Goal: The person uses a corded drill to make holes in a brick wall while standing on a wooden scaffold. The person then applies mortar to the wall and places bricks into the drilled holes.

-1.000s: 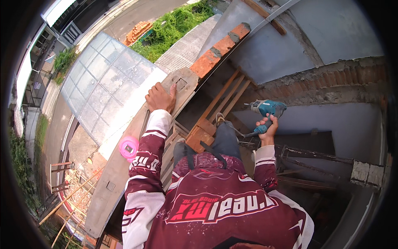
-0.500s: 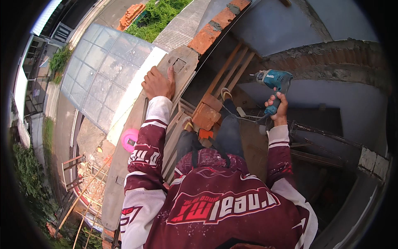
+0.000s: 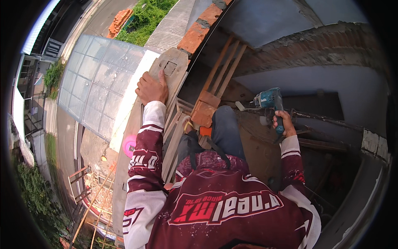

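My left hand (image 3: 152,88) lies over a long weathered wooden plank (image 3: 172,62), fingers bent across its left edge and thumb stretched along its top. A rectangular outline is cut or marked in the plank just beyond the thumb. Off to the right, my right hand (image 3: 284,123) is closed around the handle of a teal power drill (image 3: 270,98). The drill hangs in the air with its chuck toward the left. A pink round object (image 3: 129,145) sits on the plank beside my left forearm.
A brick wall top (image 3: 199,29) continues beyond the plank. Stacked bricks (image 3: 204,111) and an orange object (image 3: 205,131) are near my legs, beside a wooden ladder-like frame (image 3: 226,68). Left of the plank is a drop to a glazed roof (image 3: 103,70) and the street.
My right hand has brought the drill lower and slightly right. My right knee has come up and that foot is now hidden. My left hand stays on the plank while the view shifts slightly.
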Available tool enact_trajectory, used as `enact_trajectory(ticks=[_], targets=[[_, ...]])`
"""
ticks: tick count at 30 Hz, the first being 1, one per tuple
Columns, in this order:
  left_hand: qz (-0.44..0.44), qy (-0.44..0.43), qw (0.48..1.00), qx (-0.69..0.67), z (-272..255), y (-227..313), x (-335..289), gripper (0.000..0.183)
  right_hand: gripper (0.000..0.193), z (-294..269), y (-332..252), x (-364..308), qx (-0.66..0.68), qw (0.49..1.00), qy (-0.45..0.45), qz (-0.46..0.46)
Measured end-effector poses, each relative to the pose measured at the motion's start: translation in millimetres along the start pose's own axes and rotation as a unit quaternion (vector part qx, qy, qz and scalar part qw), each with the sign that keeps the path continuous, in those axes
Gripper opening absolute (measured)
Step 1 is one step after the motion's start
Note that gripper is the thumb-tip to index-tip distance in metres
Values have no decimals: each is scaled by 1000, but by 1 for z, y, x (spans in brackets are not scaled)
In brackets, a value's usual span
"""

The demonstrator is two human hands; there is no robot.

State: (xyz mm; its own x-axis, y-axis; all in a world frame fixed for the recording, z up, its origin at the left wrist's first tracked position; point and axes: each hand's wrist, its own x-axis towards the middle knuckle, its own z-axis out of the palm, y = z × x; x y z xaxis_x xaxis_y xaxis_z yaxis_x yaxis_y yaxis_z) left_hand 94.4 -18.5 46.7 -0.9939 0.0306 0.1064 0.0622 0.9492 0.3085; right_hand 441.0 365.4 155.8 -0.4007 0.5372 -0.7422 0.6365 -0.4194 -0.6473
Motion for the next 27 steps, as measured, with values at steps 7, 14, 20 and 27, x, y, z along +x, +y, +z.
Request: enact_trajectory(ticks=[7,14,20,27], targets=[[-29,-72,997,0,-14,7,3,70,22,-4,104,-21,12,989,46,143],[-25,-51,998,6,-9,6,3,68,28,-16,172,-34,61,963,37,259],[-41,-74,996,-2,-14,10,2,71,27,-29,172,-20,81,960,31,266],[-17,-17,999,22,-1,6,2,68,28,-71,154,69,46,964,9,261]])
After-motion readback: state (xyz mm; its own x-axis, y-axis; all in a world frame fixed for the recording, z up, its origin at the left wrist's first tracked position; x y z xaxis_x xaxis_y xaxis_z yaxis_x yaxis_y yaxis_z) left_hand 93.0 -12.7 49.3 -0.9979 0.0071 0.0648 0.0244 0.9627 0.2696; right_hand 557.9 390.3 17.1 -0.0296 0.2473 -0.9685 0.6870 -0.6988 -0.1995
